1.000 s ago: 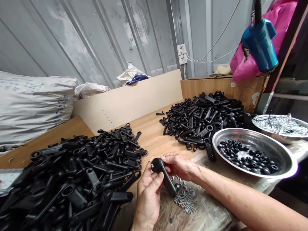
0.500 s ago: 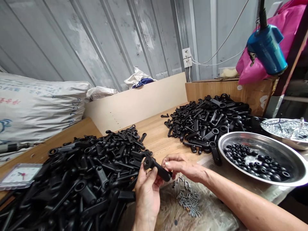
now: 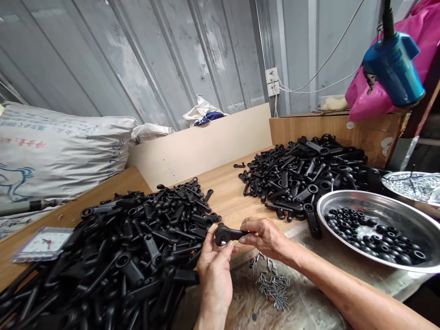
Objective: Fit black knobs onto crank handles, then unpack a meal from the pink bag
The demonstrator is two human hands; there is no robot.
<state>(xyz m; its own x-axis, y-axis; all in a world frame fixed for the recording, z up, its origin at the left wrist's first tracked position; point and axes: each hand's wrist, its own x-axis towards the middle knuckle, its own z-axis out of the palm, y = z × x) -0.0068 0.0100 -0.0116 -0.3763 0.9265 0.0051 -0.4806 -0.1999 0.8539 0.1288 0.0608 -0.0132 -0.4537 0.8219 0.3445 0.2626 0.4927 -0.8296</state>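
A black crank handle (image 3: 224,233) is held between my two hands, its round hub turned toward me with a small shiny spot in it. My left hand (image 3: 216,270) pinches that hub between thumb and fingers. At the handle's other end, my right hand (image 3: 266,236) has its fingers closed and covers the tip. Below my right hand lies a small heap of silver screws (image 3: 275,288) on a plastic-covered surface. A large pile of black crank handles (image 3: 137,247) spreads to the left of my left hand.
Another pile of black handles (image 3: 295,169) lies back right. A steel bowl (image 3: 371,197) holds black knobs; behind it stands a bowl of small metal parts (image 3: 412,183). A blue power tool (image 3: 393,68) hangs upper right. A clock (image 3: 43,245) and white sack (image 3: 62,151) are left.
The crank handle has turned from slanting downward to nearly level, with its hub facing me more. My right hand has closed over its far end. The view has shifted slightly.
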